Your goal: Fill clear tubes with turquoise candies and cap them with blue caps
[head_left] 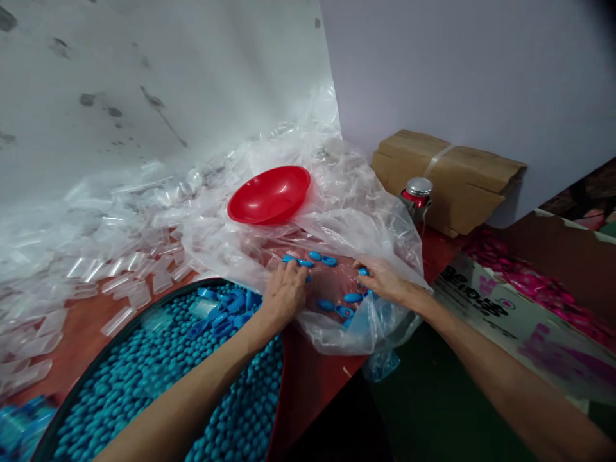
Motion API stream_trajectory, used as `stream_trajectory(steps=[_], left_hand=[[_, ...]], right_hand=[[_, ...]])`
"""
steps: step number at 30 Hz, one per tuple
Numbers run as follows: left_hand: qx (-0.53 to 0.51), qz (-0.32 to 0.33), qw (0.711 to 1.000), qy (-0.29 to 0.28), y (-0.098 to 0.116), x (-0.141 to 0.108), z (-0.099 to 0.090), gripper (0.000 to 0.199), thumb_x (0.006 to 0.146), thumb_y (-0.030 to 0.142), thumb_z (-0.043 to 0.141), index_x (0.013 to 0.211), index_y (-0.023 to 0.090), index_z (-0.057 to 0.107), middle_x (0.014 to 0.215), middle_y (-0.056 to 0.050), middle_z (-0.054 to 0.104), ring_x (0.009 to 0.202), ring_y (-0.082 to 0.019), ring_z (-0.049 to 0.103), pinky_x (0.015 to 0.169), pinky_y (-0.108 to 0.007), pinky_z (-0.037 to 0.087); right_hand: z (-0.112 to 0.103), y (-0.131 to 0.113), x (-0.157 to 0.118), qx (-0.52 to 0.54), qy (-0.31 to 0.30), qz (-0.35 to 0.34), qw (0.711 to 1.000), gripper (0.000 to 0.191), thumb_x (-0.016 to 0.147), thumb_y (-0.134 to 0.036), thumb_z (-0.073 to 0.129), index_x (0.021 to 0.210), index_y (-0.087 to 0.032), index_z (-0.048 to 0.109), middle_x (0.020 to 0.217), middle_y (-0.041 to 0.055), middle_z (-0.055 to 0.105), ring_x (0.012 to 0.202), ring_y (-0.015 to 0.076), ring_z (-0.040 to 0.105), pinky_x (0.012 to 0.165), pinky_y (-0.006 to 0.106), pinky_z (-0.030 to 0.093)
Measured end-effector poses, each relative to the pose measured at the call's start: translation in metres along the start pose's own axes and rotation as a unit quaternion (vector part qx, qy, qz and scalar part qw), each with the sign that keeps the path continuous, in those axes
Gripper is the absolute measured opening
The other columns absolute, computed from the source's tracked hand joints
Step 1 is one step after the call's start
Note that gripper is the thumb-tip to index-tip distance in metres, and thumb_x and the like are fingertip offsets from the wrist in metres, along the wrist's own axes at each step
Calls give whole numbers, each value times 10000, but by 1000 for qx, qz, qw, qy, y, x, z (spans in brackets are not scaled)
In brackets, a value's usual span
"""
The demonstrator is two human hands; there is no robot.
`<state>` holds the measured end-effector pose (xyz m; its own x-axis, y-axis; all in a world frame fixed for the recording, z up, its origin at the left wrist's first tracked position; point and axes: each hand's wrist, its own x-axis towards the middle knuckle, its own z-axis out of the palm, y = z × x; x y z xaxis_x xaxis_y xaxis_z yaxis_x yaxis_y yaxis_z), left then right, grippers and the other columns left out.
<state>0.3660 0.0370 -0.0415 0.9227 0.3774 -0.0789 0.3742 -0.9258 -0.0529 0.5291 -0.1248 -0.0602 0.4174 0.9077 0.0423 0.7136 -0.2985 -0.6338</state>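
Observation:
My left hand (285, 292) is closed, its bent fingers pressed together over small blue plastic pieces (306, 263) at the mouth of a clear plastic bag (337, 346). One blue piece shows against its fingertips. On the right, my right hand (385, 281) pinches another blue plastic piece (363, 273) between thumb and fingers, above the bag's film. Several oval blue pieces, some with a hole in them, lie between both hands on the film. Under my left forearm stands a wide dark-rimmed tub (282, 410) full of small round blue beads, with darker blue pieces (231, 314) on top.
A red bowl (269, 196) rests tilted on the heaped plastic film. Clear plastic tubes (115, 269) are piled at left. Behind my right hand are a silver-lidded red jar (418, 189) and a folded brown carton (447, 173). A printed box (495, 308) with pink pieces stands at right.

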Motion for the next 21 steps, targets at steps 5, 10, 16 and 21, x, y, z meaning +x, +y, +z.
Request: stream_trajectory(steps=[5,10,16,21], left_hand=[[-109,130,982,-77,42,-8,6,349,741,334,511,1045,167,470,966,-78,557,925,-217,516,804,-322,402],[-98,122,986,-56,66,-16,21,471,791,350,430,1222,194,321,1126,-117,459,1028,-269,445,803,-370,404],[-116,65,990,-53,67,-6,17,293,832,283,342,1099,172,389,1052,-121,485,970,-248,488,789,-380,414],[-177,70,980,-56,53,13,17,356,757,354,457,1047,158,387,1004,-109,555,909,-248,550,745,-362,440]], right_hand=[[0,-20,-20,-82,-136,-12,987,210,743,-229,500,950,-194,505,925,41,544,862,176,511,735,272,376],[10,-27,-25,-215,-166,18,962,216,718,-162,482,932,-178,512,962,77,533,802,196,535,651,284,379],[8,-16,-5,-143,-139,81,977,225,724,-181,457,940,-177,518,839,36,584,767,158,537,638,241,364],[9,-17,7,-142,-138,70,978,238,720,-185,457,949,-184,521,858,31,590,760,159,542,629,238,365]])
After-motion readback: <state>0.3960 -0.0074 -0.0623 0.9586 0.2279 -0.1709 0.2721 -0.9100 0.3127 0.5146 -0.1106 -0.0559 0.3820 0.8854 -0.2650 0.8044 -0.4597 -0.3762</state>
